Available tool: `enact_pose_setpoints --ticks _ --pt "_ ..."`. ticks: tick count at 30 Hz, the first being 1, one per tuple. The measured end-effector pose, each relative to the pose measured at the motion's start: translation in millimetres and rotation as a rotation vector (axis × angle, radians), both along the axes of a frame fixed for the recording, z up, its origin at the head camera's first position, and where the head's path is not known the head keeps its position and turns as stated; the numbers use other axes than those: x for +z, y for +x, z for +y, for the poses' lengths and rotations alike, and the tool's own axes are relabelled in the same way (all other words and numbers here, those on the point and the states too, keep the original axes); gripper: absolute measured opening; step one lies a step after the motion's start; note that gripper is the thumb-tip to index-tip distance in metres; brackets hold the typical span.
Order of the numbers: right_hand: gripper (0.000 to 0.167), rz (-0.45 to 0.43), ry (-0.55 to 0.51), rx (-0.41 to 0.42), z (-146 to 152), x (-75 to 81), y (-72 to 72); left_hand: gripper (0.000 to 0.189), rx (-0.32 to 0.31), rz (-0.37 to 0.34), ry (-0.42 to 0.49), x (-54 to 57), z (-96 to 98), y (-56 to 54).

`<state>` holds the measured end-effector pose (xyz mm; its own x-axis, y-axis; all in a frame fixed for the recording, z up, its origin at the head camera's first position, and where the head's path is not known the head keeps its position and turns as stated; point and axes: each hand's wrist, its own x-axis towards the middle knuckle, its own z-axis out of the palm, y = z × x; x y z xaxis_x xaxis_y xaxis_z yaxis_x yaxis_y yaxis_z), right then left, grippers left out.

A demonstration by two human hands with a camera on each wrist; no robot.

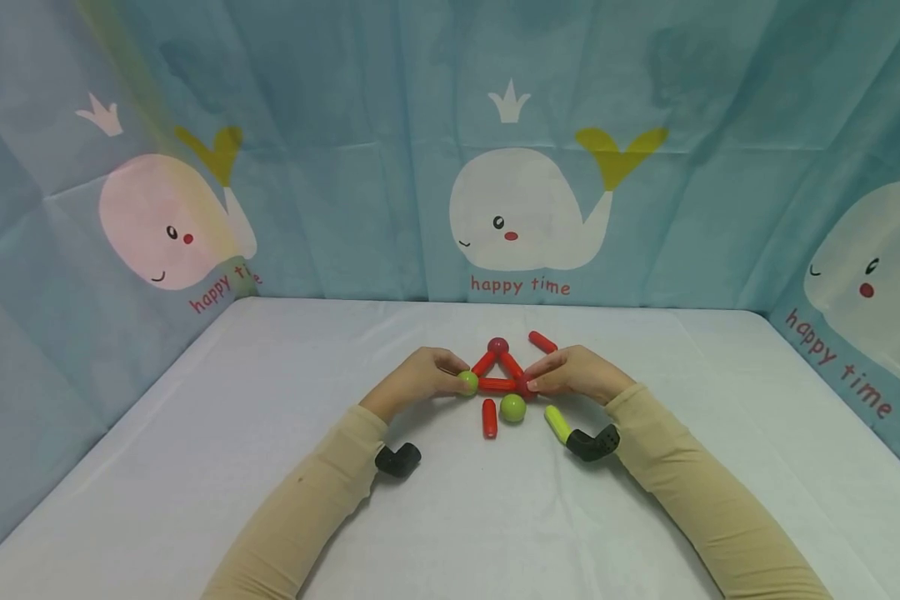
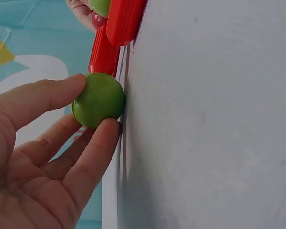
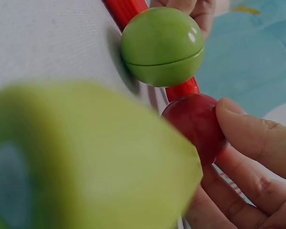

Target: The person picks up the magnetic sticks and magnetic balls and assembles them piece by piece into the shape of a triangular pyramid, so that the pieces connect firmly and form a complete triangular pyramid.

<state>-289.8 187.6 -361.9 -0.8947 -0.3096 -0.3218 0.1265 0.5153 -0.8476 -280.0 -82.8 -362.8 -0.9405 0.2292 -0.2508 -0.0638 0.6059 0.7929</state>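
Note:
A flat triangle stands on the table, made of red rods (image 1: 497, 385) with a ball at each corner. At its left corner is a green ball (image 2: 99, 100), which my left hand (image 1: 426, 375) pinches between thumb and fingers. My right hand (image 1: 583, 372) grips the dark red ball (image 3: 195, 125) at the right corner, thumb on one side and fingers on the other. The far corner has another red ball (image 1: 498, 346), touched by neither hand. Just in front of the triangle lie a loose green ball (image 1: 513, 408) and a loose red rod (image 1: 490, 418).
Behind my right hand lies another red rod (image 1: 542, 341). A yellow-green rod (image 1: 557, 423) lies by the right sleeve, close to a black curved piece (image 1: 594, 443). A second black piece (image 1: 398, 460) is beside the left sleeve. A whale-print curtain (image 1: 390, 217) surrounds the white table (image 1: 450, 533).

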Motion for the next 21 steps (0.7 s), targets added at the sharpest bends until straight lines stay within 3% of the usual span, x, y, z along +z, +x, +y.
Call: enact_pose_setpoints --ticks 4,12,21 --pt "0.035 -0.001 -0.005 0.001 0 -0.3 -0.9 0.030 -0.039 0.002 -0.012 1.5 -3.8 -1.0" --pt "0.035 0.014 0.020 -0.009 0 0.2 1.3 0.034 -0.156 -0.011 0.057 -1.0 -13.9 -6.2" --pt "0.034 0.026 0.031 0.006 -4 -0.1 4.2 0.035 -0.115 -0.086 0.130 -7.4 -16.6 -6.4"
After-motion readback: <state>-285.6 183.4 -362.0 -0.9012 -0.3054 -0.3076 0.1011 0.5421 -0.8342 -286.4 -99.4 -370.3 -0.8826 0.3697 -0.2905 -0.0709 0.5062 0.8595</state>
